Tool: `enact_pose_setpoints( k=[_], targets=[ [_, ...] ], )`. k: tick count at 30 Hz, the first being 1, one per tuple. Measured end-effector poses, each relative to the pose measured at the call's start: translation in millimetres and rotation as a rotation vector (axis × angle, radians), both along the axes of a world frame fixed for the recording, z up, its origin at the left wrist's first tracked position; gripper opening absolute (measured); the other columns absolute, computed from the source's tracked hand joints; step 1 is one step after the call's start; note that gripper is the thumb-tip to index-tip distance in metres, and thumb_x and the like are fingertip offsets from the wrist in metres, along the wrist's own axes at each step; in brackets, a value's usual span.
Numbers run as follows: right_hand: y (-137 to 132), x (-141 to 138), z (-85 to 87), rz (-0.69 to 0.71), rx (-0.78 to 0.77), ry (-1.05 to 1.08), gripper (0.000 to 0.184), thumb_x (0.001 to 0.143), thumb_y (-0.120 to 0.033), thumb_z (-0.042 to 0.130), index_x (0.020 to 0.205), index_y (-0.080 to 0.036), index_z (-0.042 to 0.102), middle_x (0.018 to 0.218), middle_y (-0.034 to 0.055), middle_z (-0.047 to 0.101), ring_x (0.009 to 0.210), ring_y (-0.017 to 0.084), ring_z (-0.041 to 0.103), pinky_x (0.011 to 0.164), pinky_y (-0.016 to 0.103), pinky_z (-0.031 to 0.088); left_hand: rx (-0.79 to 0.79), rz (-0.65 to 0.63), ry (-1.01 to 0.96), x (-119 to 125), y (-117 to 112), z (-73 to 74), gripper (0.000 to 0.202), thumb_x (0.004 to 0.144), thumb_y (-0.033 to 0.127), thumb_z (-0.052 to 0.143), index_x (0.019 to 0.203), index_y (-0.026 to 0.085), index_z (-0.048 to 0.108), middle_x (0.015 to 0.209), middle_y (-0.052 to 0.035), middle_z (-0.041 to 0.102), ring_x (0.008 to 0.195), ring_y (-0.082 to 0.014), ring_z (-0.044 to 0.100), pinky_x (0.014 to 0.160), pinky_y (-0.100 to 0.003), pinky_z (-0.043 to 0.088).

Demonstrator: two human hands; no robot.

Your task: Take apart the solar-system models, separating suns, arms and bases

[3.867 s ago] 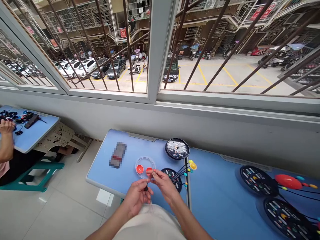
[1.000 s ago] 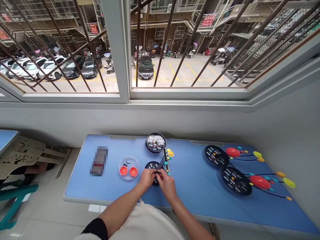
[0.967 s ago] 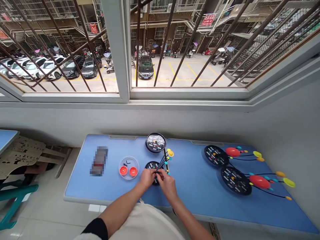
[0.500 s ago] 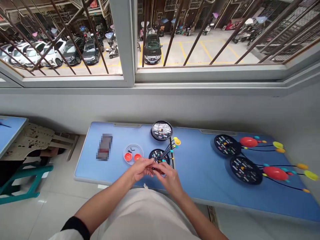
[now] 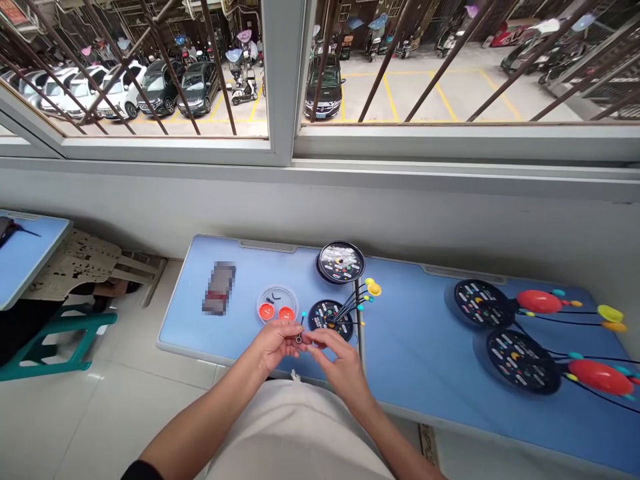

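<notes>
My left hand (image 5: 276,343) pinches a small black part with a ring-shaped end (image 5: 299,339). A thin dark stem with a teal ball (image 5: 303,314) sticks up just beyond those fingers. My right hand (image 5: 341,360) is close beside it, thumb and forefinger curved and slightly apart, with nothing visible between them. Just past my hands is a black disc base (image 5: 325,319) printed with small coloured pictures. Thin black rods with yellow, orange and teal balls (image 5: 373,288) fan out from its middle. Left of it, a clear round dish (image 5: 278,291) holds orange-red cups (image 5: 267,311) and small black pieces.
Stacked black discs (image 5: 341,261) stand near the wall. Two assembled models with black bases (image 5: 524,362) and red domes (image 5: 539,301) lie on the right of the blue table (image 5: 405,353). A blurred-out dark object (image 5: 219,288) lies left. A teal stool (image 5: 60,343) is on the floor.
My hands have drawn slightly apart, and the ring-ended part and the teal ball now show at my left fingers. The view has shifted, so the tabletop things appear farther right.
</notes>
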State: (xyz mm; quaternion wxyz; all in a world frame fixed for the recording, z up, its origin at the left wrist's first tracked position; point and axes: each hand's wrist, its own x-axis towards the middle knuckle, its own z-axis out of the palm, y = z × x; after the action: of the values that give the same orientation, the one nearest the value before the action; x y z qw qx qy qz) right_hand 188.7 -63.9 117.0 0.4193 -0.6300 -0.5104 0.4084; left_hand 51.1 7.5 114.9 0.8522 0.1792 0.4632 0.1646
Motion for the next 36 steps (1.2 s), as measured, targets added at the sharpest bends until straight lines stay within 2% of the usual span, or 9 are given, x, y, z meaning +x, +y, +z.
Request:
enact_pose_setpoints(
  k=[4, 9, 13, 18, 23, 25, 30, 33, 36],
  targets=[
    [11, -2, -2.7, -0.196, -0.27, 0.367, 0.03, 0.066, -0.046, 0.064, 0.076, -0.018, 0.063, 0.074, 0.0056, 0.064, 0.07, 0.019, 0.058, 0.066, 0.032, 0.047, 0.002, 0.003, -0.013, -4, -3, 7.2, 0.019, 0.064, 0.024, 0.069, 0.073, 0.009, 0.061, 0.064, -0.0062, 0.065, 0.05, -0.0102, 0.058, 0.042, -0.018, 0.042],
    [27, -11, -4.2, -0.169, -0.353, 0.653, 0.032, 0.058, -0.046, 0.071, 0.065, -0.016, 0.061, 0.06, 0.0001, 0.059, 0.057, 0.013, 0.052, 0.06, 0.027, 0.044, -0.012, -0.007, -0.04, -5, -9, 13.1, 0.026, 0.064, 0.028, 0.071, 0.076, 0.006, 0.063, 0.064, -0.0059, 0.065, 0.049, -0.0083, 0.057, 0.045, -0.017, 0.045],
    [29, -20, -3.5, -0.188, -0.347, 0.732, 0.033, 0.055, -0.044, 0.074, 0.056, -0.017, 0.055, 0.055, -0.0028, 0.056, 0.05, 0.01, 0.047, 0.052, 0.023, 0.039, -0.015, -0.001, 0.019, -4, -15, 16.9, 0.031, 0.059, 0.033, 0.073, 0.072, 0.006, 0.062, 0.06, -0.0055, 0.063, 0.044, -0.008, 0.055, 0.039, -0.017, 0.042],
    [29, -31, -4.2, -0.266, -0.349, 0.796, 0.031, 0.056, -0.042, 0.073, 0.055, -0.016, 0.057, 0.053, -0.0031, 0.055, 0.044, 0.007, 0.043, 0.045, 0.021, 0.034, 0.061, 0.116, 0.152, 0, -22, 26.0, 0.039, 0.049, 0.041, 0.075, 0.062, 0.008, 0.058, 0.052, -0.003, 0.06, 0.039, -0.0065, 0.049, 0.036, -0.017, 0.037],
    [31, -40, -7.0, -0.262, -0.368, 0.834, 0.028, 0.054, -0.037, 0.074, 0.054, -0.016, 0.057, 0.053, -0.002, 0.057, 0.043, 0.007, 0.044, 0.043, 0.02, 0.034, 0.112, 0.167, 0.235, 4, -26, 39.4, 0.036, 0.051, 0.043, 0.07, 0.057, 0.01, 0.057, 0.047, -0.0006, 0.057, 0.037, -0.0062, 0.046, 0.038, -0.019, 0.037],
    [35, -35, -11.1, -0.295, -0.394, 0.838, 0.029, 0.052, -0.037, 0.075, 0.053, -0.016, 0.056, 0.051, -0.0026, 0.056, 0.041, 0.007, 0.045, 0.041, 0.02, 0.034, 0.113, 0.162, 0.276, 5, -31, 41.5, 0.032, 0.052, 0.04, 0.069, 0.053, 0.012, 0.055, 0.045, -0.0001, 0.056, 0.035, -0.006, 0.045, 0.037, -0.019, 0.036],
    [62, 6, -13.8, -0.432, -0.355, 0.835, 0.036, 0.051, -0.047, 0.074, 0.056, -0.02, 0.051, 0.053, -0.0068, 0.052, 0.045, 0.007, 0.05, 0.048, 0.021, 0.043, 0.001, -0.009, 0.273, 3, -47, 42.2, 0.026, 0.049, 0.033, 0.069, 0.052, 0.013, 0.053, 0.04, -0.0019, 0.055, 0.03, -0.0076, 0.042, 0.032, -0.019, 0.028],
    [69, 14, -2.7, -0.336, -0.334, 0.877, 0.035, 0.049, -0.044, 0.077, 0.063, -0.018, 0.059, 0.061, -0.0025, 0.059, 0.056, 0.011, 0.056, 0.058, 0.025, 0.048, 0.084, 0.18, 0.204, 0, -43, 45.7, 0.032, 0.052, 0.036, 0.069, 0.069, 0.011, 0.058, 0.048, -0.0019, 0.058, 0.037, -0.0076, 0.045, 0.036, -0.019, 0.031],
    [59, -3, 8.5, -0.131, -0.311, 0.942, 0.032, 0.055, -0.042, 0.076, 0.069, -0.016, 0.065, 0.072, 0.0016, 0.063, 0.066, 0.012, 0.057, 0.066, 0.026, 0.047, 0.114, 0.268, 0.124, -3, -33, 48.0, 0.042, 0.056, 0.04, 0.071, 0.085, 0.011, 0.06, 0.058, -0.0017, 0.06, 0.046, -0.0074, 0.047, 0.039, -0.018, 0.033]
  ],
)
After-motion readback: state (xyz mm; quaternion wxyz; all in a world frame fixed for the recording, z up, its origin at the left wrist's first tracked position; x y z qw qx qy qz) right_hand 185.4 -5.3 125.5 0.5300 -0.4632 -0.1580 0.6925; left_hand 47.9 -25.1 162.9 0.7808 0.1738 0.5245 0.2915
